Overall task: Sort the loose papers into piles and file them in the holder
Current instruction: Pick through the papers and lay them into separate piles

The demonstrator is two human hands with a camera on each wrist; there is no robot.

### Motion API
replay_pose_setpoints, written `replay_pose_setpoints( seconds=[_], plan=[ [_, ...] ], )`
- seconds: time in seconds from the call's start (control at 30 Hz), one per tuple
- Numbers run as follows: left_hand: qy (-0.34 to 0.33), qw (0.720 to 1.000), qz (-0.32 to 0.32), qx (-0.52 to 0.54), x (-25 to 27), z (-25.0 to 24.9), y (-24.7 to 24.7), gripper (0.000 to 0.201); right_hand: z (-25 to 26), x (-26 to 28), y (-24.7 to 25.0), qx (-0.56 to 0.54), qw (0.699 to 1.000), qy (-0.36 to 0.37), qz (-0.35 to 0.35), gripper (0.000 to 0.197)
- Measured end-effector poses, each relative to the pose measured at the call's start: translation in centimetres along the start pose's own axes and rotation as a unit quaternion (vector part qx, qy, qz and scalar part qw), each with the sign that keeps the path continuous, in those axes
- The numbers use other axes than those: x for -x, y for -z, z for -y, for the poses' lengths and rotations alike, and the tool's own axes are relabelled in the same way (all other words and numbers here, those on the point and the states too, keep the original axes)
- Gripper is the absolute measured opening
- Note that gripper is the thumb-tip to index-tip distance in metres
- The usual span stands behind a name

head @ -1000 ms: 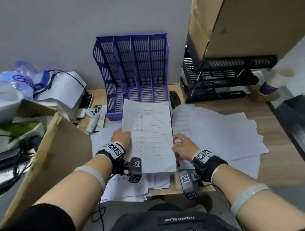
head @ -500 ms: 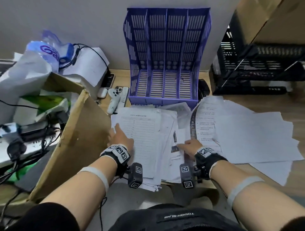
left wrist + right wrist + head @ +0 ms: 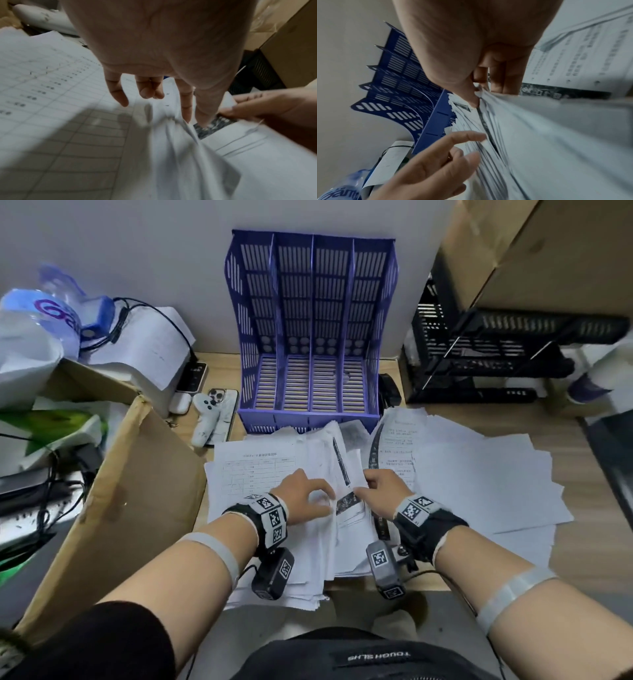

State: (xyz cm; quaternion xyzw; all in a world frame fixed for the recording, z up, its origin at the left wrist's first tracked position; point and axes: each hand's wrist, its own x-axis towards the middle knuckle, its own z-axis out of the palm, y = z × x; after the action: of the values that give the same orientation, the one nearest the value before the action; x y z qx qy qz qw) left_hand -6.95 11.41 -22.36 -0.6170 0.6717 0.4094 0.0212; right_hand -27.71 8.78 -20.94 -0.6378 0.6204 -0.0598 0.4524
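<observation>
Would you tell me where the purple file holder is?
In the head view, the purple file holder stands centre back against the wall, just behind the loose papers.

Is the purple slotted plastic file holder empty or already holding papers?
Empty: the purple slotted plastic file holder shows bare slats in all four slots; the loose white papers lie on the desk.

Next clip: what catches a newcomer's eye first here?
The empty purple file holder standing against the wall at the desk's far edge. Right in front of it, loose papers fan across the desk. At their near middle the left hand and right hand meet, the right pinching a sheet's edge.
</observation>
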Motion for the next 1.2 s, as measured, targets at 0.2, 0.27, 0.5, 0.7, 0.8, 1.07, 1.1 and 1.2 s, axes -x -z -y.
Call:
replay_pose_setpoints(
  seconds=[0.2,0.27,0.5,0.7,0.8,1.07,1.1,1.2],
  plan=[
    [0.087,0.991,0.016,-0.100,-0.1,0.0,-0.5,0.037,1.9,1.0,3.0,-0.004,0.998,0.052,-0.036,0.012],
    [0.102,0.988,0.019,-0.110,-0.1,0.8,-0.7,0.035,2.1,1.2,4.6,0.004,0.996,0.071,-0.062,0.012],
    [0.127,0.991,-0.040,0.008,-1.5,-0.3,-0.7,0.024,2.5,1.8,9.5,0.000,0.983,0.109,-0.148,0.010],
    [0.094,0.961,-0.174,0.193,-3.0,-3.3,1.1,0.040,4.3,3.1,12.8,-0.011,0.965,0.152,-0.212,0.012],
    [0.115,0.947,-0.176,0.243,-3.2,-4.0,1.7,0.053,4.3,3.8,15.3,-0.034,0.952,0.159,-0.260,0.012],
    [0.094,0.918,-0.103,0.370,-3.8,-8.6,1.6,0.070,1.0,5.5,18.2,-0.096,0.915,0.113,-0.376,0.016],
    [0.088,0.904,-0.087,0.409,-4.0,-9.3,1.9,0.067,0.4,5.6,18.5,-0.108,0.908,0.102,-0.391,0.017],
    [0.063,0.877,-0.043,0.475,-4.1,-11.2,2.9,0.062,-0.8,6.2,19.5,-0.159,0.881,0.076,-0.438,0.016]
  ],
)
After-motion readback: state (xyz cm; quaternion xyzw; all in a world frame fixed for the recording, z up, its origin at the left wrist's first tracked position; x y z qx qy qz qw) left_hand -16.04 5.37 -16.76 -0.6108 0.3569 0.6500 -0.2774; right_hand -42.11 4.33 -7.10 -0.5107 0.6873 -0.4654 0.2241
